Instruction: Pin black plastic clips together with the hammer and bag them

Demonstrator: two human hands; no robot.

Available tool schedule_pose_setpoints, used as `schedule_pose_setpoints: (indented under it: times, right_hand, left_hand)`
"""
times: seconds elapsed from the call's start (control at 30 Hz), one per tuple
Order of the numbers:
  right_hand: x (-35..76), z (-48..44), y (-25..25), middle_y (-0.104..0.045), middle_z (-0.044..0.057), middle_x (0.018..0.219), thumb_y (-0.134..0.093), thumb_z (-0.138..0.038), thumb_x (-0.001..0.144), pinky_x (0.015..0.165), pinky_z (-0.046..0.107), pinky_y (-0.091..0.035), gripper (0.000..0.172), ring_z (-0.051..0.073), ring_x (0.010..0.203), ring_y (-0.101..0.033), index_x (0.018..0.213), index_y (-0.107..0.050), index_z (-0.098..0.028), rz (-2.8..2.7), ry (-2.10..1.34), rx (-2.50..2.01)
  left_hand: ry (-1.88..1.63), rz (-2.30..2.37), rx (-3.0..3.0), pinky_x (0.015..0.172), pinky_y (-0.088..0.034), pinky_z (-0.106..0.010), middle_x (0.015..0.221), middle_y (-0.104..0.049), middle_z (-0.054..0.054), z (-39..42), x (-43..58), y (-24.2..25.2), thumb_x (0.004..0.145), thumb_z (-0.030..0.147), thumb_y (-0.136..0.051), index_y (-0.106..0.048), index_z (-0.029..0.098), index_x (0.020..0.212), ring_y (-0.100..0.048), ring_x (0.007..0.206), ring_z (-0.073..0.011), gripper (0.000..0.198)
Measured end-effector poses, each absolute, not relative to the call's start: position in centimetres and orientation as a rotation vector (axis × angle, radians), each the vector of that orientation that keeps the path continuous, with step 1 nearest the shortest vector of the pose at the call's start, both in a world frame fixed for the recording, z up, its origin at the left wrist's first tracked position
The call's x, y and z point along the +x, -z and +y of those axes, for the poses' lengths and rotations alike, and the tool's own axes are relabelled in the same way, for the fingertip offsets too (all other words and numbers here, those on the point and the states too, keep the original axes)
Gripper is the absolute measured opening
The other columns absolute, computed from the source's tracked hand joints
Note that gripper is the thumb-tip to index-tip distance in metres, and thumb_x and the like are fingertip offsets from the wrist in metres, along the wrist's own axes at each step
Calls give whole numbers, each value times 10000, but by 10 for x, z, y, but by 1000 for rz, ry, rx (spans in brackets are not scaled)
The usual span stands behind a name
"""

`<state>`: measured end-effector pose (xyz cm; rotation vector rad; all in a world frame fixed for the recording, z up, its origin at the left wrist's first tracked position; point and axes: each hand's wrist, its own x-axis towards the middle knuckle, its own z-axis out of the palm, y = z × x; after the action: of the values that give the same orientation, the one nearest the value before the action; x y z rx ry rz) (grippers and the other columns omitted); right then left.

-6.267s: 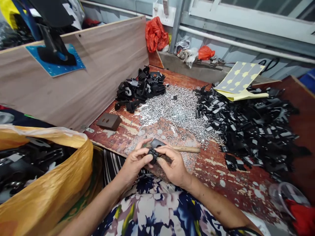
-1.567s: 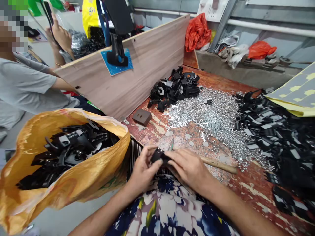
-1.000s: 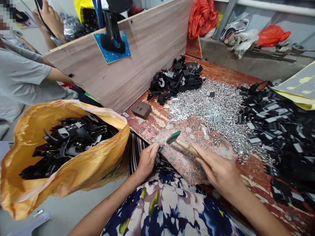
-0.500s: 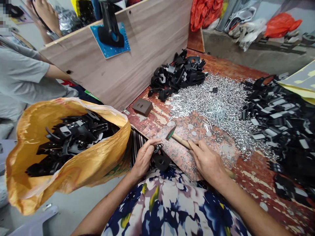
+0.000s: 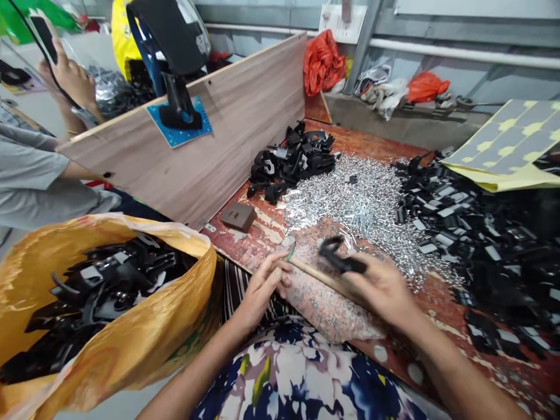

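My right hand (image 5: 385,286), blurred by motion, is closed on a curved black plastic part (image 5: 335,252) above the stone slab. A hammer (image 5: 321,275) with a pale wooden handle and a green-marked head slants across the slab. Its handle runs under my right hand, and whether those fingers also grip it is unclear. At the head end, my left hand (image 5: 262,289) has its fingers curled together beside the hammer head. What they hold, if anything, is hidden. The speckled pink stone slab (image 5: 332,315) lies on the worn red tabletop in front of me.
Beyond the slab spread shiny metal pins (image 5: 363,192). Black parts lie in a back pile (image 5: 293,160) and a right-hand heap (image 5: 472,233). A yellow sack (image 5: 175,315) of parts stands left. Near the wooden partition (image 5: 245,99) sits a brown block (image 5: 238,217); another person's hand (image 5: 76,79) holds a phone.
The black part in my left hand is no longer there, and my right hand now holds a black part. The hammer's head has come close to my left fingers. The view has tilted up.
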<state>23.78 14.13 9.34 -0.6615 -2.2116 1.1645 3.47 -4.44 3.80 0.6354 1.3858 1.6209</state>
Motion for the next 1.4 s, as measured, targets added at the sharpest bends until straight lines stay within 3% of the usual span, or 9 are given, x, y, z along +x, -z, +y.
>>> schedule_pose_setpoints:
  times: [0.17,0.27,0.37,0.57,0.77,0.93,1.13,1.27,1.4]
  right_hand:
    - [298,228,-138,-766,108,1157,-446,-581,975,573,435,-374,471,213,766,-695,1019,-811,-286,-1280,-1130,-832]
    - [285,246,-134,-777,104,1056,-463,-632,946,590,414,-423,491,192,731,-680,1038,-806,-294,-1151,-1340,-817]
    - [222,256,-112,-754,83,911,-608,-492,910,653,391,-533,316,208,756,-680,1044,-778,-262,-1691,-1398,-913]
    - [69,320,-96,-593,174,1367,-528,-155,927,1076,502,-402,352,298,1284,-486,1241,-688,-146,-2457,-480,-774]
    - [28,337,-86,-718,136,1056,-697,-107,823,988,455,-415,240,279,1062,-564,1056,-745,-144,-2690,-435,-605]
    - [94,284,-85,-742,34,1055,-636,-180,931,1091,494,-357,168,208,1070,-603,1013,-760,-259,-2637,-498,-471]
    - [160,172,-87,-705,62,1166,-610,-321,981,955,283,-523,222,160,1038,-684,939,-807,-227,-2286,-1375,187]
    - [187,149,-77,-749,-9,1077,-702,-335,923,970,243,-521,130,140,991,-704,871,-819,-310,-2461,-1202,103]
    - [245,204,-78,-758,23,1102,-624,-234,958,952,376,-548,244,173,1016,-686,1150,-755,-307,-2467,-864,-524]
  left_hand:
    - [-1670,1713,679,570,-449,-233,846,-690,-40,-45,-5,-35,916,463,-647,-718,188,1128,-556,630,-136,354]
    - [-1717,1826,598,530,-421,-226,771,-687,-29,-39,-21,-25,883,496,-669,-741,173,1047,-549,604,-142,370]
    - [-1686,1933,607,542,-450,-251,773,-710,-36,-33,-27,-12,858,511,-680,-756,179,972,-592,620,-174,360]
    - [-1532,2187,917,793,-524,-345,862,-777,-61,-32,-30,3,868,416,-672,-784,228,833,-697,846,-271,221]
    - [-1458,2144,972,805,-519,-354,864,-777,-59,-40,-34,3,894,403,-643,-789,235,844,-701,842,-269,228]
    - [-1533,1994,793,784,-517,-340,845,-756,-63,-39,-30,-11,843,458,-711,-784,217,835,-676,836,-264,252]
    - [-1653,1424,437,623,-485,-259,984,-714,-62,-19,5,-57,850,573,-706,-631,256,1341,-604,701,-174,589]
    - [-1457,1126,311,497,-438,-234,1047,-718,-92,-16,26,-74,777,610,-769,-737,218,1114,-599,643,-156,517]
    - [-1396,1206,173,517,-479,-241,944,-738,-69,-23,31,-71,643,457,-920,-778,202,1005,-651,658,-182,465]
